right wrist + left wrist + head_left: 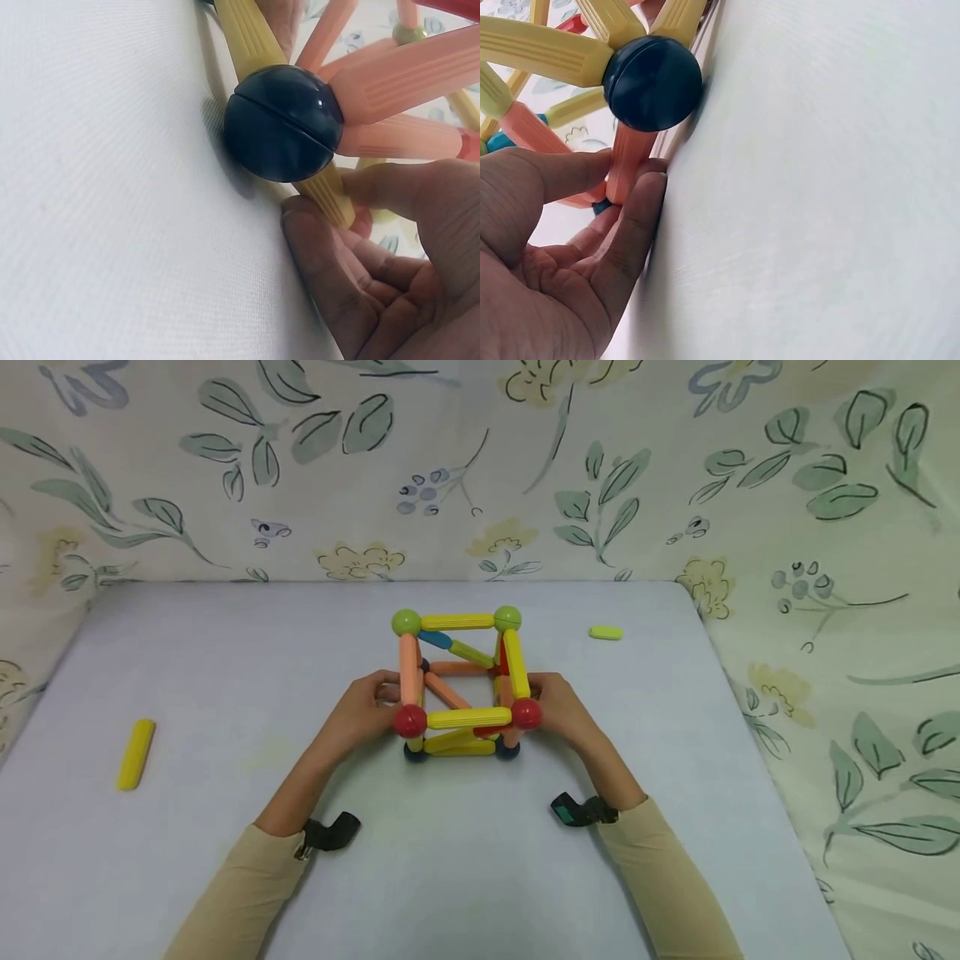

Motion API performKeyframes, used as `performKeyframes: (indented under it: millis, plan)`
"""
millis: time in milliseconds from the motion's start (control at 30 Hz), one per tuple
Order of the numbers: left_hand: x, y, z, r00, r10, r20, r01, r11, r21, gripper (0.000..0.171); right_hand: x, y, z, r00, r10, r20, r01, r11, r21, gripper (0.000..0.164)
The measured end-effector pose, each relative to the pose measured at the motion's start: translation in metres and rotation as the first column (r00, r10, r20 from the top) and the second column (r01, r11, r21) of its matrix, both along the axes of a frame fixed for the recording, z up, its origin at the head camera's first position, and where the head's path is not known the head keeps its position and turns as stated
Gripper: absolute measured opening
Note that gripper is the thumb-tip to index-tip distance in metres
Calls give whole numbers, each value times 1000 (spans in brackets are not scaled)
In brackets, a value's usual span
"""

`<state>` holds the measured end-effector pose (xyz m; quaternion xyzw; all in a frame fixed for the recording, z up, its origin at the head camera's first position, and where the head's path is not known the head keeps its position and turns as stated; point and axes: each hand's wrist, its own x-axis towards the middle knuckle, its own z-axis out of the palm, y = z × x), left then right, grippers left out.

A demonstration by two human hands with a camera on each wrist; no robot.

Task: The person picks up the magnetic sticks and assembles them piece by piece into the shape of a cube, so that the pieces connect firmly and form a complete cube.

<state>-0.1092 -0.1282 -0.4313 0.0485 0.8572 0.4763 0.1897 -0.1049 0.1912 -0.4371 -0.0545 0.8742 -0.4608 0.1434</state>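
Note:
A cube-like frame of magnetic rods and balls (470, 718) stands on the white table, with green balls at the top back, red balls at the top front and dark blue balls below. My left hand (363, 710) is at its left side, pinching a low orange rod (628, 161) between thumb and fingers behind a dark blue ball (656, 84). On the other side my right hand (562, 710) pinches a low yellow rod (326, 196) behind another dark blue ball (281, 124). Some fingertips are hidden by the rods.
A loose yellow rod (137, 754) lies at the left of the white table (450, 877). Toward the back right lies a short yellow-green rod (606, 632). Behind the table's back edge hangs a floral cloth (480, 468).

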Motion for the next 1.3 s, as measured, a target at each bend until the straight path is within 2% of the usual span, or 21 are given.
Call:
performKeyframes:
  millis: [200,300,400,467,533,600,667,733,767,867,900,1000,1067,1100,1133,1200,1300]
  plan:
    - [6,-27,3,999,8,-52,-10,999,-48,49,-1,-3,-2,1000,2,6,-2,1000,-18,47]
    - [14,-50,10,990,28,-137,-44,993,-110,49,-1,-4,-3,1000,1,9,-1,1000,-11,46]
    - [26,-78,20,964,66,-258,-114,978,-175,48,-2,-4,-2,1000,-7,15,7,1000,-1,46]
    - [33,-100,27,934,99,-342,-183,957,-223,47,-2,-3,-3,1000,-9,16,9,1000,5,48]
    - [37,-122,32,907,138,-398,-256,931,-261,47,-1,-2,-2,1000,-11,18,11,1000,4,50]
    - [40,-144,33,883,170,-438,-326,893,-311,46,-1,-1,-3,1000,-10,18,10,1000,3,51]
    - [42,-163,31,868,191,-459,-381,849,-366,47,0,0,-3,1000,-5,19,5,1000,-3,53]
    - [44,-179,27,871,210,-443,-413,802,-432,51,1,0,-4,1000,-5,18,5,1000,-7,55]
    - [46,-186,26,879,219,-424,-419,780,-464,52,1,0,-4,1000,-1,18,1,1000,-10,58]
    - [48,-198,22,906,246,-344,-405,741,-536,56,2,0,-5,1000,-3,18,3,1000,-9,60]
    - [48,-200,22,907,258,-334,-409,730,-547,55,2,0,-6,1000,-7,20,7,1000,-10,60]
    - [47,-204,22,867,318,-384,-490,683,-542,49,3,0,-6,1000,-10,24,10,1000,-9,63]
    - [47,-207,24,836,371,-403,-546,637,-545,49,3,0,-6,1000,-10,20,11,1000,-14,62]
    - [48,-209,26,827,399,-396,-562,615,-553,50,3,0,-6,1000,-10,18,10,1000,-20,62]
    - [49,-213,27,831,421,-364,-556,595,-580,51,3,0,-5,1000,-5,15,6,1000,-20,61]
    - [51,-220,30,856,449,-257,-498,577,-648,55,2,0,-5,1000,0,8,0,1000,-23,57]
    - [54,-231,30,883,456,-114,-391,577,-718,54,1,-1,-3,1000,5,4,-5,1000,-21,52]
